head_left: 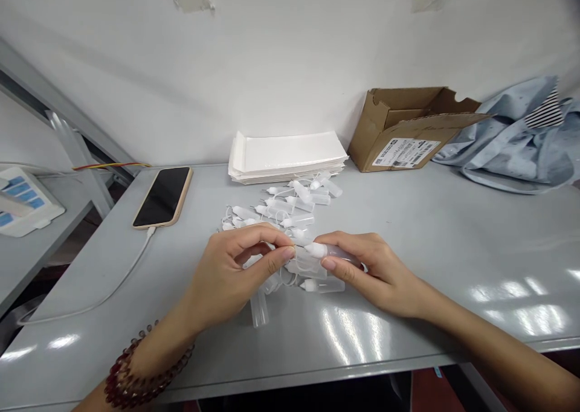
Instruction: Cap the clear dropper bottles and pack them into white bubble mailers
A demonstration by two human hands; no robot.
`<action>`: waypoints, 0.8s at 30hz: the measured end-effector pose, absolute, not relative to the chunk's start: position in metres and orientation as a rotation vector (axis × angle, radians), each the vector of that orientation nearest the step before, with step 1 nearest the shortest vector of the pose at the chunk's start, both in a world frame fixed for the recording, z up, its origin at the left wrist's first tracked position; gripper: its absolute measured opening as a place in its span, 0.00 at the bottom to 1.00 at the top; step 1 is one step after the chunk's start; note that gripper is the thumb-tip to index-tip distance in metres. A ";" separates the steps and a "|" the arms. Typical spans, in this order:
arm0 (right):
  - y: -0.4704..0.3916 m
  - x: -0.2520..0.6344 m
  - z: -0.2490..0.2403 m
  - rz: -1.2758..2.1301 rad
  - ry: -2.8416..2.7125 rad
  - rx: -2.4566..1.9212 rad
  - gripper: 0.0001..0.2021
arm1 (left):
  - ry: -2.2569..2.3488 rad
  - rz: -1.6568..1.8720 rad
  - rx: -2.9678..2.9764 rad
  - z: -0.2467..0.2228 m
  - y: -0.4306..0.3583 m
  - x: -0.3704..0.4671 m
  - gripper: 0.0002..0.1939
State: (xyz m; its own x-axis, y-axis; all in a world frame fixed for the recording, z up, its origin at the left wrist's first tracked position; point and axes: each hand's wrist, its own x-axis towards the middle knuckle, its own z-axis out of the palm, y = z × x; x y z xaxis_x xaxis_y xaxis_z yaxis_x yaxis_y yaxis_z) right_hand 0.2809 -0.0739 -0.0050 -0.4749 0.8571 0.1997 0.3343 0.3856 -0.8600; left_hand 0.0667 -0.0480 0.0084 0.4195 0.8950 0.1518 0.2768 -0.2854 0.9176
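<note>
My right hand [376, 270] is closed around a small translucent needle-tip bottle [338, 254], its white cone and thin metal needle pointing left. The fingertips of my left hand [244, 267] are pinched together right at the needle's end. Whatever lies between those fingertips is too small to make out. Under and behind both hands is a loose pile of similar needle-tip bottles [296, 220], lying on their sides with thin white loops at their necks. One clear bottle [259, 309] lies near my left wrist, partly hidden by that hand.
A stack of white flat boxes [290, 152] stands against the wall behind the pile. To its right are an open cardboard box [399, 134] and a light blue cloth [512, 140]. A phone [163, 197] with a charging cable [122, 285] lies at the left on the grey table [435, 237].
</note>
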 end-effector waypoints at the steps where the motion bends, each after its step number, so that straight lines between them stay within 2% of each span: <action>1: -0.074 0.281 -0.004 1.034 -1.992 -1.017 0.09 | 1.010 0.881 1.788 0.008 -0.048 0.066 0.04; 24: -0.074 0.282 -0.005 1.034 -1.986 -1.022 0.10 | 1.016 0.878 1.809 0.008 -0.048 0.065 0.03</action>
